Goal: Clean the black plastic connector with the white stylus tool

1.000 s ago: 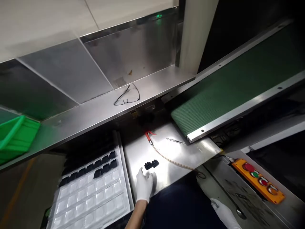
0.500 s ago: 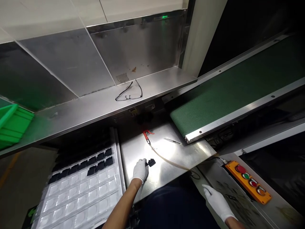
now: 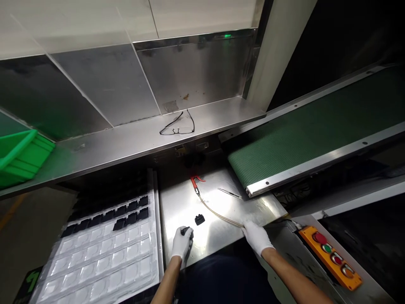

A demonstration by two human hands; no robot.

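My left hand point(image 3: 182, 244), in a white glove, is closed on a small black plastic part point(image 3: 184, 230) low over the metal bench point(image 3: 218, 240). A second black plastic part point(image 3: 199, 219) lies on the bench just beyond it. My gloved right hand point(image 3: 255, 237) is at the bench's front right, its fingers stretched toward the left. Its fingertips cover the near end of a thin tan hose point(image 3: 221, 216); whether they touch it I cannot tell. The hose runs to a red air blow gun point(image 3: 194, 182) lying at the back.
To the left, a white compartment tray point(image 3: 104, 264) holds several black parts in its far rows. A knife-like tool point(image 3: 230, 193) lies near the green conveyor point(image 3: 284, 147). Eyeglasses point(image 3: 177, 130) and a green bin point(image 3: 25, 158) are on the shelf. An orange button box point(image 3: 330, 257) sits right.
My left hand has drawn back toward me with one black part, away from the other. My right hand has moved left, from beside the bench to over the hose. The view has shifted slightly.
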